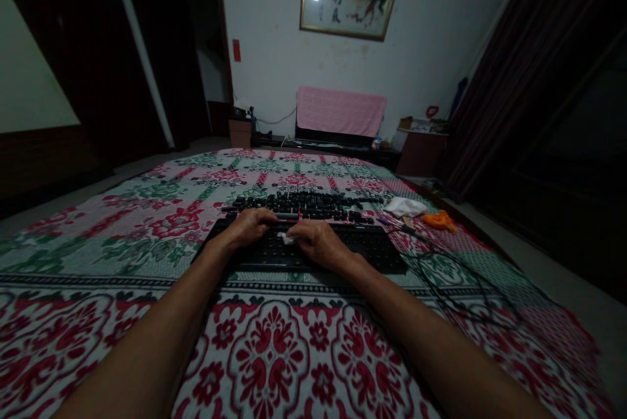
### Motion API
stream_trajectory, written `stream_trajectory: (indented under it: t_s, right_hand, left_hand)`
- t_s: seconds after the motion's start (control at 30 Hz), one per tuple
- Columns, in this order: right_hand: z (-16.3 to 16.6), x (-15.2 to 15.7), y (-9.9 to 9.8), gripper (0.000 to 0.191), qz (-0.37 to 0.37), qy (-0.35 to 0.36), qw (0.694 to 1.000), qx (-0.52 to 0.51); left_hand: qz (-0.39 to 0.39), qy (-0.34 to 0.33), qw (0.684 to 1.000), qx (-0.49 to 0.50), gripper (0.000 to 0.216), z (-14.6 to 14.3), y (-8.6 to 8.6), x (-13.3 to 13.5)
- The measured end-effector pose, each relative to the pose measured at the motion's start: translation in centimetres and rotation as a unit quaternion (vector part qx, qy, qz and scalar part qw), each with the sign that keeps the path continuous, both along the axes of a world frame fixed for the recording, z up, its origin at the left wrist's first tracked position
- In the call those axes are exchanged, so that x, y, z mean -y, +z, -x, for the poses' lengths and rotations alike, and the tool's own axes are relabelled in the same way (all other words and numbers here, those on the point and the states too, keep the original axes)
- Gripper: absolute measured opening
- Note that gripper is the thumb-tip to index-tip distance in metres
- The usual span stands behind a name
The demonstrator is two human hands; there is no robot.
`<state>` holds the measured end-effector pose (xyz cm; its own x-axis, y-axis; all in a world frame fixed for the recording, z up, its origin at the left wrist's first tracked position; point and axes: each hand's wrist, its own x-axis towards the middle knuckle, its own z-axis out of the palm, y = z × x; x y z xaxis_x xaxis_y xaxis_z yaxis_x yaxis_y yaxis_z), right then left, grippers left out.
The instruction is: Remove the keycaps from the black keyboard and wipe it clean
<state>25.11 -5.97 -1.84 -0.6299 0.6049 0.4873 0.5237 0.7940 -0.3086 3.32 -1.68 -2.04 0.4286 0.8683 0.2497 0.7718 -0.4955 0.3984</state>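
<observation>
Hidden/unclear: room is dimly lit; key legends can't be read. Fingertips of both hands are masked by the knuckles. Forearms are cut off at the btm edge.
Left hand (252,226): laid palm down on the keyboard's (372,249) far-left part, fingers bent downward; whether anything is clasped can't be told.
Right hand (318,243): laid palm down at mid keyboard, fingers curled, tips set against a small white wad (285,237); pinched or only touched, can't be told.
Keyboard look: black, flat, wide, matte; placed on the floral bedspread (274,354), straight ahead of the person, approx. mid-bed.
Second black key block (313,202): seen just behind the keyboard; whether a separate kbd or loose caps can't be made out.
Cable (455,282): dark, looped on the bedspread to the right.
White cloth (404,205) and orange item (439,220): laid near the keyboard's right end; the orange item's kind is unclear.
Count: 2 hands, 1 keyboard, 1 key block, 1 wad, 1 cloth, 1 orange item, 1 cable.
</observation>
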Motion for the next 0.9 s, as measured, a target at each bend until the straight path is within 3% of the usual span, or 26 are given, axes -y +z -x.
stream_trajectory:
  t_s: [0.27, 0.5, 0.63, 0.77, 0.9]
  right_hand:
    - [-0.2, 0.3, 0.3, 0.033, -0.018, 0.017, 0.996, 0.081]
    - [-1.4, 0.1, 0.6, 0.025, 0.032, -0.069, 0.997, 0.025]
    - [-1.1, -0.2, 0.1, 0.027, 0.014, -0.031, 0.999, -0.011]
    - [-0.3, -0.3, -0.4, 0.031, -0.016, 0.022, 0.999, 0.030]
    - [-1.1, -0.2, 0.0, 0.029, -0.004, -0.016, 0.997, 0.072]
  left_hand:
    - [-0.005, -0.002, 1.000, 0.006, 0.037, 0.0, -0.2, -0.1]
    - [-0.015, 0.001, 1.000, 0.004, 0.037, -0.1, -0.3, -0.1]
    - [-0.021, 0.000, 1.000, -0.012, 0.037, 0.0, -0.4, -0.2]
    - [-0.029, -0.008, 0.999, -0.012, 0.039, 0.1, -0.8, -0.4]
    - [-0.034, -0.004, 0.999, -0.009, 0.038, 0.1, -0.9, -0.5]
